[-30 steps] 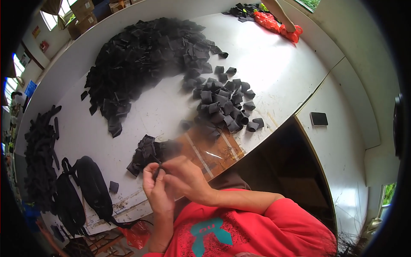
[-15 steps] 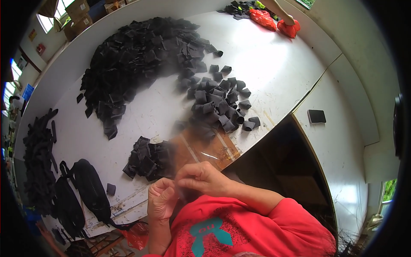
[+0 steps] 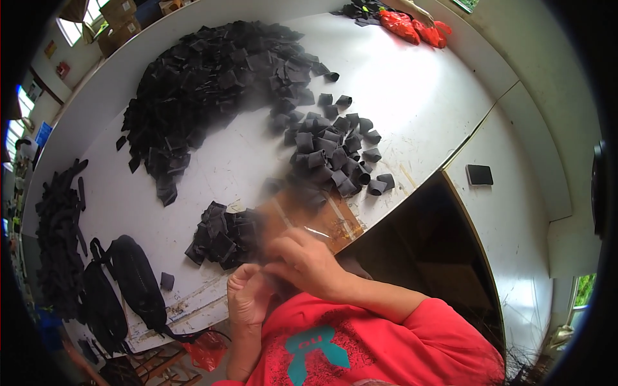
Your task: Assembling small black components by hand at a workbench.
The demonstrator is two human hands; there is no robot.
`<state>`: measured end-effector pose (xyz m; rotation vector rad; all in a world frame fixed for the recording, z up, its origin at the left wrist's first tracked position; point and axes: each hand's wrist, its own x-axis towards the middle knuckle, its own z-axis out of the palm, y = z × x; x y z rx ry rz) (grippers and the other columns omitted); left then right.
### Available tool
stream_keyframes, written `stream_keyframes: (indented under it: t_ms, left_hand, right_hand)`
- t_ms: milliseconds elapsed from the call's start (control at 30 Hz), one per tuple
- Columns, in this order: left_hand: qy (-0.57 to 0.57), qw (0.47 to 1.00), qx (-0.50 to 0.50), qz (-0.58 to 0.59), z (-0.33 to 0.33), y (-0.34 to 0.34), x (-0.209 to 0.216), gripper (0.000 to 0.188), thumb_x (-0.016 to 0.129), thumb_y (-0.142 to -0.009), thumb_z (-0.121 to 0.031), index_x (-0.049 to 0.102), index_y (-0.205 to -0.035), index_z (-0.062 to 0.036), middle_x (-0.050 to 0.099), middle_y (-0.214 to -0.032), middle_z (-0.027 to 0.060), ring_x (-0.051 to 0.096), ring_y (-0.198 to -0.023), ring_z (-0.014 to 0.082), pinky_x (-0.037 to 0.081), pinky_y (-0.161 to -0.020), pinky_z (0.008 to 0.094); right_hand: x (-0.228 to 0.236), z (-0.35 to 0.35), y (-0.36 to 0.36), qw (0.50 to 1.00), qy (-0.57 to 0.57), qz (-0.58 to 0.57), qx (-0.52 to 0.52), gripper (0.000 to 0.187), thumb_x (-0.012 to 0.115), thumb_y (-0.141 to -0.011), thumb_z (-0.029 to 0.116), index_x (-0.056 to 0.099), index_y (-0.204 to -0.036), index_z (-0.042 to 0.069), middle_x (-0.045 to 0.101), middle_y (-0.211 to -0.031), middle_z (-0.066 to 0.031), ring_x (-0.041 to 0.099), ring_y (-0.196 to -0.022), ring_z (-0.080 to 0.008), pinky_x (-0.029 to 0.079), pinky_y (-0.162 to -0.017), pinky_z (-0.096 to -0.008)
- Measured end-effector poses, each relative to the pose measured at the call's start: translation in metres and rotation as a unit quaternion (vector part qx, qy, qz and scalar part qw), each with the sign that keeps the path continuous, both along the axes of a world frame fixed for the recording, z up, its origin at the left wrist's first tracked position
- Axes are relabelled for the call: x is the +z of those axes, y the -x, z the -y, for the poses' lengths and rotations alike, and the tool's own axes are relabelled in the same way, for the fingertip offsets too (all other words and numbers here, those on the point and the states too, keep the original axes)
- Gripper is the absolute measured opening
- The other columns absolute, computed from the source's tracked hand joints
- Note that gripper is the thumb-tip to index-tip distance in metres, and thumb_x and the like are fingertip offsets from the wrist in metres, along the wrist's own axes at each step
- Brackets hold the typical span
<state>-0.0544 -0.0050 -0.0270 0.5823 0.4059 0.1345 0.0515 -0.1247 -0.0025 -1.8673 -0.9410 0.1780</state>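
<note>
Close in front of my red shirt, both hands are together at the table's near edge. My left hand [image 3: 248, 297] is closed, thumb and fingers pinched. Beside and partly over it, my right hand [image 3: 308, 262] has its fingers curled inward, with the fingertips blurred. What sits between the fingers is hidden by the hands and a hazy patch. Just beyond my left hand lies a small heap of black fabric pieces [image 3: 220, 239]. A brown board [image 3: 331, 219] is beyond my right hand, and dark grey fabric loops [image 3: 335, 147] are piled past it.
A large mound of black fabric pieces [image 3: 206, 77] covers the far left of the white table. Black pouches [image 3: 138, 283] and dark strips [image 3: 56, 238] lie at left. At right are a dark opening [image 3: 418, 257] and a phone [image 3: 479, 175]. Another person's hand [image 3: 421, 14] touches red plastic bags [image 3: 402, 27].
My right hand has risen slightly away from the left fingertips, its fingers blurred by motion. My left hand has shifted a little right. The other person's hand and red bags have moved slightly.
</note>
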Motion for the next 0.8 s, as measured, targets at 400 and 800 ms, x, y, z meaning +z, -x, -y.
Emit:
stream_keyframes:
  t_ms: [400, 800]
  left_hand:
    - [-0.723, 0.652, 0.217, -0.071, 0.029, -0.029, -0.001, 0.002, 0.055, -0.082, 0.0, 0.056, -0.082, 0.0021, 0.058, -0.073, 0.0026, 0.055, -0.062, 0.0072, 0.046, -0.055, 0.02]
    - [-0.503, 0.853, 0.129, -0.06, 0.022, -0.028, -0.005, 0.003, 0.055, -0.081, 0.003, 0.057, -0.084, 0.0018, 0.058, -0.068, 0.001, 0.051, -0.056, 0.0036, 0.042, -0.05, 0.0173]
  right_hand:
    - [-0.012, 0.002, 0.001, 0.994, 0.0, 0.113, -0.013, 0.016, 0.063, -0.071, 0.0, 0.057, -0.086, 0.001, 0.055, -0.077, -0.0087, 0.056, -0.06, -0.0218, 0.045, -0.051, -0.0286]
    - [-0.009, 0.004, 0.003, 0.995, -0.036, 0.07, -0.061, 0.014, 0.063, -0.069, -0.001, 0.059, -0.082, 0.003, 0.054, -0.071, -0.0087, 0.056, -0.057, -0.0204, 0.046, -0.052, -0.028]
